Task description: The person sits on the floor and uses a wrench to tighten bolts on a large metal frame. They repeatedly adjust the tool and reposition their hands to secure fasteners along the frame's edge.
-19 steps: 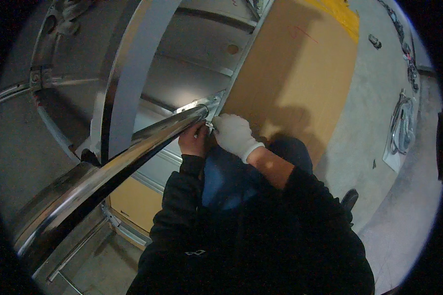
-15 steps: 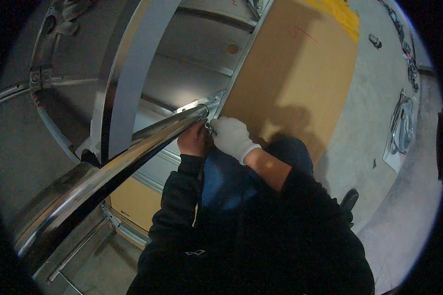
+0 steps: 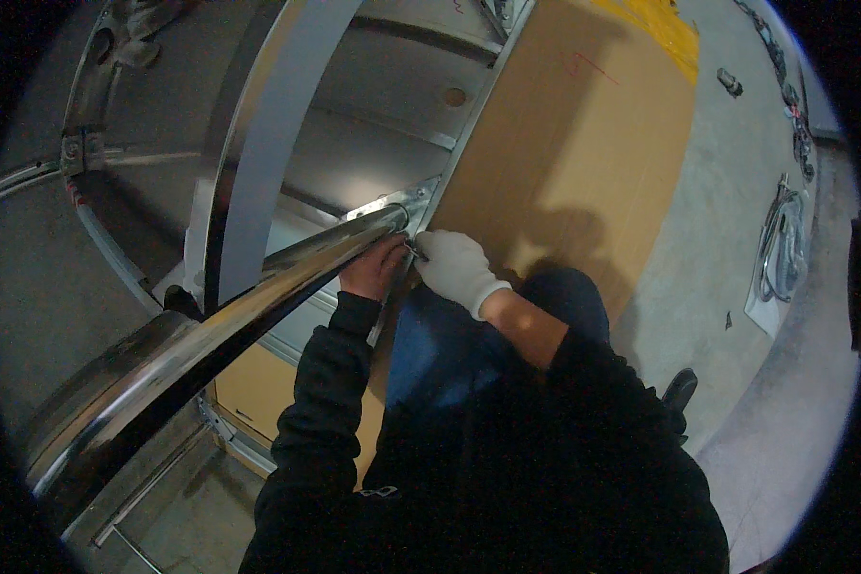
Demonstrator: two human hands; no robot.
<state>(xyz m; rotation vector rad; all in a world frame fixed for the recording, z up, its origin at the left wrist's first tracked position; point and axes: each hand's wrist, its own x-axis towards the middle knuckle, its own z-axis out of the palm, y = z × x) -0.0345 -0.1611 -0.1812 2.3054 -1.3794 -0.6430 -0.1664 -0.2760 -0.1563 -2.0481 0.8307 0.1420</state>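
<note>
A thick chrome tube (image 3: pixel 287 277) runs up from the lower left to a metal bracket plate (image 3: pixel 413 197) beside a cardboard panel. My bare left hand (image 3: pixel 373 272) is just below the tube's upper end, its fingers drawn together near the bracket. What they grip is hidden. Against it, on the right, is my right hand (image 3: pixel 455 271) in a white glove. It is closed on a small, thin metal piece (image 3: pixel 412 250) that pokes out toward the left fingertips; its kind is too small to tell.
A large cardboard panel (image 3: pixel 555 143) with yellow tape (image 3: pixel 655 29) extends to the far right. A curved metal frame band (image 3: pixel 277 143) rises at left. On the concrete floor lie a bagged coil of hose or cable (image 3: pixel 783 244) and a small dark part (image 3: pixel 729 81).
My left hand and forearm have shifted slightly left, opening a gap beside my leg. My right hand has turned a little, and the metal piece at its fingertips sits at a different angle.
</note>
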